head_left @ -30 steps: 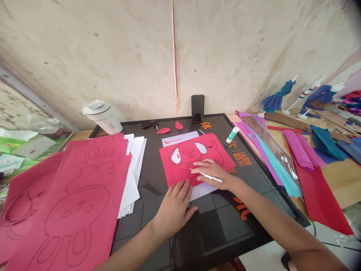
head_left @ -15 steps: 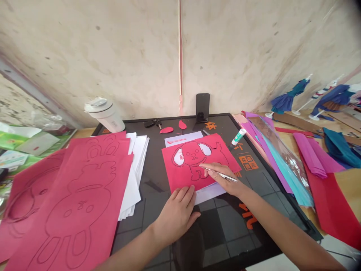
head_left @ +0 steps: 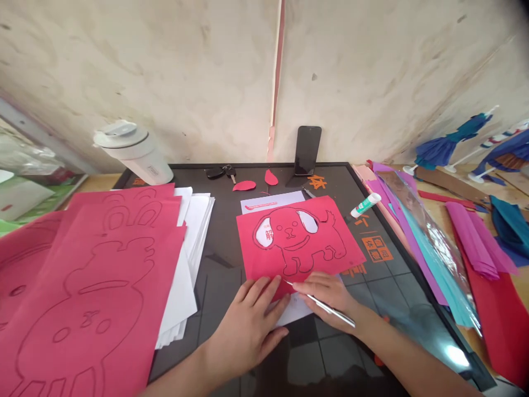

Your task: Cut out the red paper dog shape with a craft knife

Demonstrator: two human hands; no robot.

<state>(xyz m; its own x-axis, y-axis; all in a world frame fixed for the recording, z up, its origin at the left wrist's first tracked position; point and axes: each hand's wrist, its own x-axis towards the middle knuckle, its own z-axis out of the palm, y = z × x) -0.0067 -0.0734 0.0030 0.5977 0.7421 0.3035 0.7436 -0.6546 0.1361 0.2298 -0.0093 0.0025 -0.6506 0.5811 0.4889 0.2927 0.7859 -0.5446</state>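
A red sheet of paper (head_left: 306, 242) with a dog outline lies on white paper (head_left: 295, 311). White shows through two ear-shaped openings in the dog's head. My left hand (head_left: 252, 314) rests with fingers stretched out on the sheet's lower left edge. Pinched in my right hand (head_left: 326, 300) is a slim silver craft knife (head_left: 330, 312), its thin tip near the sheet's lower edge, below the dog's front legs. I cannot tell whether the tip touches the paper. Two red leaf-shaped cut pieces (head_left: 244, 186) lie beyond the sheet.
Large red sheets with rabbit drawings (head_left: 99, 286) overlap a white paper stack (head_left: 198, 220) at left. A white tumbler (head_left: 136, 151), keys (head_left: 223, 172) and an upright phone (head_left: 308, 150) stand or lie at the back. A glue stick (head_left: 366, 204) and coloured papers (head_left: 417, 242) are at right.
My right hand has moved the craft knife from the dog's body down to the sheet's lower edge, uncovering the legs. The view has shifted slightly; my left hand stays on the sheet.
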